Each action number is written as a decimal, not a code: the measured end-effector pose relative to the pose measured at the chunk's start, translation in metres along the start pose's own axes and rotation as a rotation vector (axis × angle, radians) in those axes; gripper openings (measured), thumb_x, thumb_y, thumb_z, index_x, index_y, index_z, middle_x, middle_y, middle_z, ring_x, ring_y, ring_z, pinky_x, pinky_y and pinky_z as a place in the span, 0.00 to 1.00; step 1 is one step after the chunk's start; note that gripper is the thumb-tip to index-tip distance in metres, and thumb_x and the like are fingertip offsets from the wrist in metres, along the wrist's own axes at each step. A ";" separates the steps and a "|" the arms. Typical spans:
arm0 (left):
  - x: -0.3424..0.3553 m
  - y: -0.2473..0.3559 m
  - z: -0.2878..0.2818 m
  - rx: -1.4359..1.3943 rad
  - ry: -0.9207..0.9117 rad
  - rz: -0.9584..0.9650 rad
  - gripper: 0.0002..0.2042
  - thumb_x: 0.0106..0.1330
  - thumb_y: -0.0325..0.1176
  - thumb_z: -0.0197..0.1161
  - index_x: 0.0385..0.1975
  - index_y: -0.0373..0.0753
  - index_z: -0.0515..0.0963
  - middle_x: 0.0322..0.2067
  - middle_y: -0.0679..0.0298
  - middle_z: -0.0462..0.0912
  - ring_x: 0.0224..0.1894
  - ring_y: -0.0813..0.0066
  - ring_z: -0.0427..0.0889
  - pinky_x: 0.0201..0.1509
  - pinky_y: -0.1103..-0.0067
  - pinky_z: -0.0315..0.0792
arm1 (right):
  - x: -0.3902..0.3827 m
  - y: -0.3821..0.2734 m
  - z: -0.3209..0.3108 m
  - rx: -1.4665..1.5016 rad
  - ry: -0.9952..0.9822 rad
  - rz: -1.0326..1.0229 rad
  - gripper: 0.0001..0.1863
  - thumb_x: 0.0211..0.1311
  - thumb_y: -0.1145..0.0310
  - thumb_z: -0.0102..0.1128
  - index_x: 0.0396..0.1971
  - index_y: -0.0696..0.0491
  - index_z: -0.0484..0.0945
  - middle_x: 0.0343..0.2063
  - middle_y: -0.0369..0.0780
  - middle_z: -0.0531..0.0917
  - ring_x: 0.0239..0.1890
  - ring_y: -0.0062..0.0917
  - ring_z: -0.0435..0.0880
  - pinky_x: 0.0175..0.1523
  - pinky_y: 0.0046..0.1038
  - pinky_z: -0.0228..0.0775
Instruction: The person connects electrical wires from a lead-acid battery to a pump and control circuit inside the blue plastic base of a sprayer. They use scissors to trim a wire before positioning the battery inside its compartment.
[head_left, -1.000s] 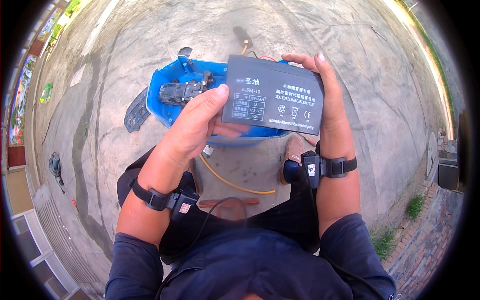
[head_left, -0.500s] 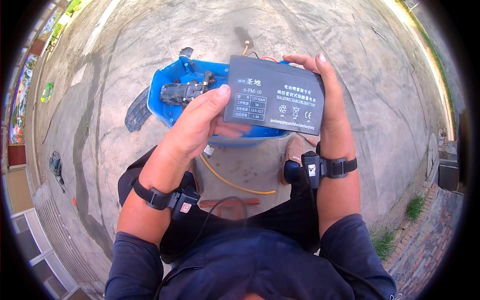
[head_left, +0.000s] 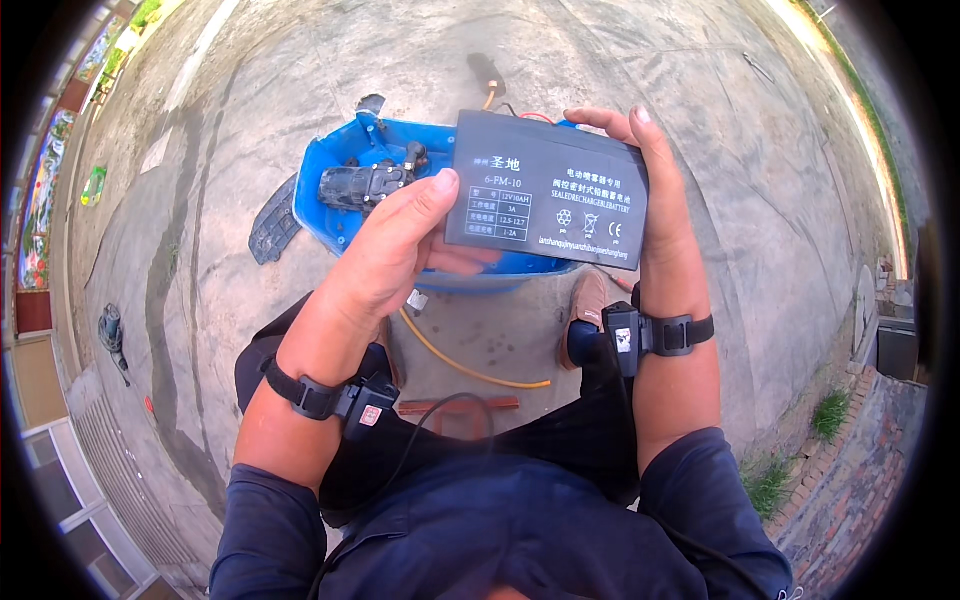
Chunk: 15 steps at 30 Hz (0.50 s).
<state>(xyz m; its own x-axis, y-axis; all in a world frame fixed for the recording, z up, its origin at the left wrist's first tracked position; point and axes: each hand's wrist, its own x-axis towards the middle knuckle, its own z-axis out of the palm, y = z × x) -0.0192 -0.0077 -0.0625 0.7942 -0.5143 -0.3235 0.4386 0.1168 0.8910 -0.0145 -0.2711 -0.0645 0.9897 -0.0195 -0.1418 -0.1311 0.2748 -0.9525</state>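
A black box-shaped rechargeable battery (head_left: 545,195) is held up between my two hands, its printed face toward me and slightly tilted. My left hand (head_left: 405,235) is closed on its left end, thumb at the edge and fingers behind. My right hand (head_left: 655,180) grips the right end, with fingers over the top corner. Red and black wires (head_left: 535,117) show behind the upper edge. Behind and below the battery sits a blue plastic housing (head_left: 318,170), partly hidden by it. Inside the housing, at its left, lies a dark motor-like pump (head_left: 360,186).
A black curved plastic part (head_left: 270,225) leans against the housing's left side. A yellow hose (head_left: 450,365) runs across the ground toward my feet. A dark power tool (head_left: 112,335) lies far left, pliers (head_left: 758,67) far right. A reddish bar (head_left: 455,404) is between my legs.
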 end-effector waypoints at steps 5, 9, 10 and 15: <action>0.000 0.000 0.000 -0.010 -0.005 0.005 0.31 0.80 0.56 0.46 0.59 0.30 0.76 0.45 0.49 0.88 0.43 0.59 0.90 0.43 0.73 0.87 | 0.000 0.001 -0.001 0.008 -0.013 0.004 0.39 0.74 0.37 0.44 0.56 0.62 0.78 0.41 0.46 0.85 0.42 0.25 0.86 0.47 0.25 0.78; 0.000 0.001 0.001 -0.015 -0.002 0.001 0.31 0.80 0.56 0.46 0.59 0.30 0.76 0.44 0.49 0.88 0.43 0.59 0.90 0.43 0.73 0.87 | 0.001 0.002 -0.001 0.020 -0.015 0.005 0.39 0.74 0.36 0.44 0.56 0.62 0.78 0.41 0.46 0.85 0.42 0.25 0.86 0.47 0.25 0.78; 0.000 0.001 0.000 -0.013 -0.003 0.001 0.31 0.80 0.56 0.46 0.59 0.30 0.76 0.45 0.49 0.88 0.43 0.59 0.90 0.43 0.73 0.87 | 0.001 0.002 -0.001 0.018 -0.013 0.003 0.39 0.74 0.36 0.44 0.56 0.62 0.78 0.41 0.46 0.85 0.42 0.25 0.86 0.47 0.25 0.79; 0.000 0.000 0.001 -0.010 0.000 0.001 0.31 0.80 0.57 0.46 0.59 0.30 0.76 0.45 0.50 0.88 0.43 0.59 0.90 0.43 0.73 0.87 | 0.001 0.002 -0.001 0.011 -0.011 0.004 0.39 0.74 0.36 0.45 0.56 0.62 0.78 0.41 0.46 0.85 0.42 0.25 0.86 0.47 0.25 0.78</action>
<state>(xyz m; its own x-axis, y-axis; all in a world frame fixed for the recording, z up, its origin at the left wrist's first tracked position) -0.0194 -0.0085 -0.0621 0.7947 -0.5139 -0.3231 0.4423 0.1255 0.8881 -0.0142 -0.2719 -0.0667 0.9898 -0.0083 -0.1423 -0.1340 0.2857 -0.9489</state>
